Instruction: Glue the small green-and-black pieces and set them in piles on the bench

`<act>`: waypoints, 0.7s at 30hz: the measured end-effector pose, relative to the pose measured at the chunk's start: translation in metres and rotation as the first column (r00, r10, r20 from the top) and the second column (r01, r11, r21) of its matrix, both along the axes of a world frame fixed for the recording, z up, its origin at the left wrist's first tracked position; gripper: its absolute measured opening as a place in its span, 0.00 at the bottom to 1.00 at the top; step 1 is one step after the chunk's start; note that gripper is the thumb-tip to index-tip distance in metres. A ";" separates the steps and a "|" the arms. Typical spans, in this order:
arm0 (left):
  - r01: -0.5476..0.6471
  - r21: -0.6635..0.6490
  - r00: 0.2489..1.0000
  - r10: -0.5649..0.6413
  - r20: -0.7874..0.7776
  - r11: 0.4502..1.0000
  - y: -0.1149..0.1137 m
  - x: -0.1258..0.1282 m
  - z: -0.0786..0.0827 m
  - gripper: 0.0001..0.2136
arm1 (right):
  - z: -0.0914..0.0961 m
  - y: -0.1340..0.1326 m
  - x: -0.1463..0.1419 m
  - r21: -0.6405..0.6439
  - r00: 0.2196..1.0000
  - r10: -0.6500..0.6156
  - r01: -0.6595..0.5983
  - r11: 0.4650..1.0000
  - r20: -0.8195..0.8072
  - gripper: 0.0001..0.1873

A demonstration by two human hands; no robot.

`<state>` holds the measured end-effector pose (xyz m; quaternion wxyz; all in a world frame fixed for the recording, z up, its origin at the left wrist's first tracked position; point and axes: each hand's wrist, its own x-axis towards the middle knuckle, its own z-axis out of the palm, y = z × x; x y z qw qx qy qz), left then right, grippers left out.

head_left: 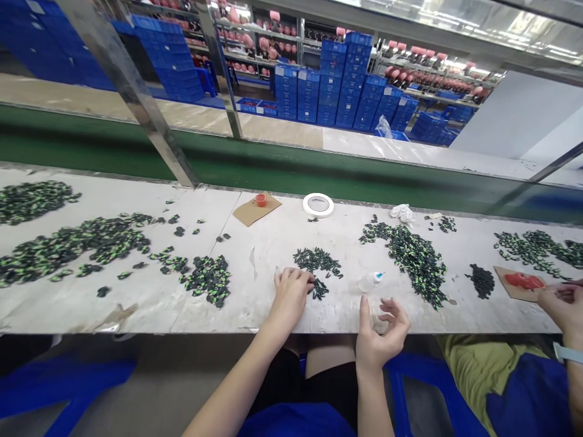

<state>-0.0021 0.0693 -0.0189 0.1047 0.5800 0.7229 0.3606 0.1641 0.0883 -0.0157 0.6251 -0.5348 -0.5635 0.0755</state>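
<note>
I watched from my remote post as the left hand (292, 290) rested on the off-white worktable (155, 306), its fingers bent downward and drawn fairly close together. Its thumb side met the small heap of slender, dark green-black pieces (316, 259), which lay just beyond and to the right of it; whether a piece was pinched there, I could not tell. The right hand (381, 334) hovered by the table's near edge, fingers loosely curled with a wide gap to the thumb, and I made out nothing in its grasp.

The pieces struck me as very light and stiff, probably hard plastic, more apt to skid or scatter than to break. I judged a fingertip pinch across the middle of one to be the surest hold.

Just past the right fingertips lay a small translucent bottle with a blue tip (368, 282), seemingly on its side; its contents I could not make out. It looked light and squeezable, best gripped around the body. Farther back, a small round cup (260, 199) showing red sat on a tan cardboard sheet (256, 213). Beyond the green strip (255, 161), tall stacks of blue plastic crates (334, 85) hid whatever they held.
</note>
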 end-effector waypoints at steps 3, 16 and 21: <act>0.057 0.032 0.998 -0.057 -0.007 0.998 0.001 -0.002 0.001 0.07 | 0.002 -0.009 -0.009 -0.147 0.974 0.227 -0.222 0.964 0.017 0.11; 0.259 0.359 0.958 -0.284 0.020 0.897 -0.030 -0.004 0.016 0.11 | 0.008 0.004 -0.038 -0.409 0.622 0.544 -0.782 0.471 -0.563 0.14; 0.124 0.281 0.990 -0.136 0.024 0.952 -0.042 -0.015 -0.005 0.11 | 0.007 0.001 -0.036 -0.467 0.719 0.497 -0.694 0.547 -0.487 0.16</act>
